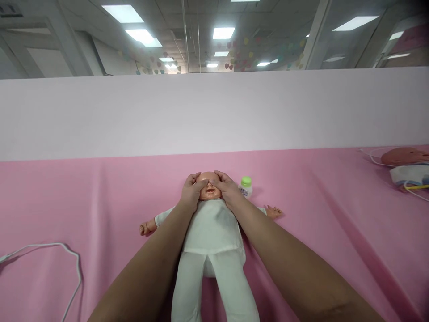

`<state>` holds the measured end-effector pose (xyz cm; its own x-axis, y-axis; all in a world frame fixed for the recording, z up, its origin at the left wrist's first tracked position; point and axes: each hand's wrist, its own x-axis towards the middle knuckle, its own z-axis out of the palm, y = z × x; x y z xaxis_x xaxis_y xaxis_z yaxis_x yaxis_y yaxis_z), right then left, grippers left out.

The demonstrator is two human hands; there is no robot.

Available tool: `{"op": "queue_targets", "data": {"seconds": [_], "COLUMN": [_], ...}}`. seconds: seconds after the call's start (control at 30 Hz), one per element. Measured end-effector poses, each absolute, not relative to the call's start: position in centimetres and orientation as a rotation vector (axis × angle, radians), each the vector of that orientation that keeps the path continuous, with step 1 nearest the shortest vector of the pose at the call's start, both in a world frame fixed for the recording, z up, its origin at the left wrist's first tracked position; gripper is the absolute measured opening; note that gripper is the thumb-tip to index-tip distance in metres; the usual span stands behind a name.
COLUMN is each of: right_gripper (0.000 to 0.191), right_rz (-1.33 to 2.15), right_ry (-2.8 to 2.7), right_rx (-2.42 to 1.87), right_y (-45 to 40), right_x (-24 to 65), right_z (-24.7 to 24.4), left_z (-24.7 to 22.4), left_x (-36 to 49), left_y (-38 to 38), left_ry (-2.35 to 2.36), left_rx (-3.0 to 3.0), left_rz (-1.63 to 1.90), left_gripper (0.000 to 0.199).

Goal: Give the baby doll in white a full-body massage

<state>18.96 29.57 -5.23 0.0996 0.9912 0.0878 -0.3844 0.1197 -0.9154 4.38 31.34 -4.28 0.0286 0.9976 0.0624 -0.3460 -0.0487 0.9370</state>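
A baby doll (214, 228) in white clothes lies on its back, head away from me and arms spread out. My left hand (193, 187) cups one side of the doll's head, its thumb across the eye area. On the other side, my right hand (228, 185) mirrors it, thumb over the other eye. Both hands are wrapped round the head, and the doll's eyes are hidden under the thumbs. Its nose and mouth show between them. Just right of my right hand stands a small bottle (246, 188) with a green cap, its lower part partly covered by my wrist.
A pink sheet (110, 214) covers the surface, with a white wall panel (214, 112) along the back. At the far right lies another doll (405, 156) with white cords and cloth around it. A white cable (78, 268) curves over the sheet at lower left.
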Motion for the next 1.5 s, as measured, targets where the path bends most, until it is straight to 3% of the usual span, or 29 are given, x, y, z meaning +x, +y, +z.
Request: {"op": "queue_targets", "data": {"seconds": [0.47,0.8,1.07,1.5], "right_gripper": [0.044,0.046,0.062,0.045], "right_rz": [1.112,1.214,1.236,1.052], "right_ry": [-0.854,-0.807,-0.905,-0.936], "right_rx": [-0.937,-0.848,-0.856,-0.97], "right_y": [31.1,30.1,29.5,30.4], "right_x": [19.1,19.3,19.5,19.1], "right_z": [-6.6,-6.3,-5.6,-6.3], "left_z": [-5.6,-5.3,-5.2,-5.5], "left_x": [4.8,4.5,4.4,4.9], "left_y": [32.5,32.0,31.4,32.0], "left_ry": [0.93,0.913,0.948,0.985], "left_rx": [0.997,0.922,1.141,1.107], "left_rz": [1.4,1.387,1.386,1.432], "left_gripper": [0.04,0.037,0.059,0.04]}}
